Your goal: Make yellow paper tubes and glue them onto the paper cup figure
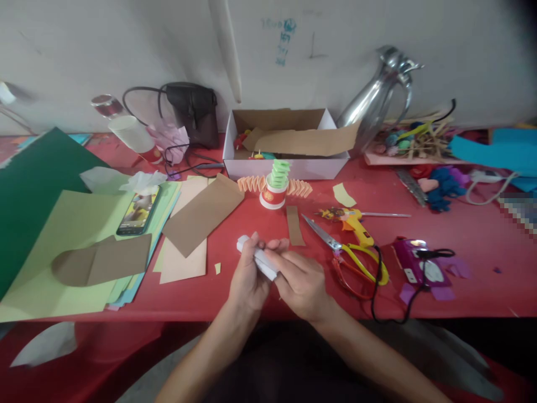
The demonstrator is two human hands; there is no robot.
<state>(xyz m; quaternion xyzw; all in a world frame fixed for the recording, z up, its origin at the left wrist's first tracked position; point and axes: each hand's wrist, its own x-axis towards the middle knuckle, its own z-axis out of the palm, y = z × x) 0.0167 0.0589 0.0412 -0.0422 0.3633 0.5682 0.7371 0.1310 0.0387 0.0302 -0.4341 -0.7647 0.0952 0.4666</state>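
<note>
Between my two hands is a small white rolled or folded piece of paper (265,265), held above the front of the red table. My left hand (250,274) grips it from the left, fingers curled round it. My right hand (300,280) pinches its right side. Just beyond stands a red and white paper cup (273,197) with a green folded paper strip (279,173) rising from it and orange pleated paper strips (300,188) on both sides. A brown cardboard strip (296,226) lies near my right hand, beside scissors (335,243) with yellow and red handles.
A yellow glue gun (356,228) and a purple box (423,263) with a black cord lie right. Left are coloured paper sheets (79,224), a phone (139,211) and brown cardboard (205,215). Behind stand a white box (289,169), metal jug (373,101) and dark bag (193,115).
</note>
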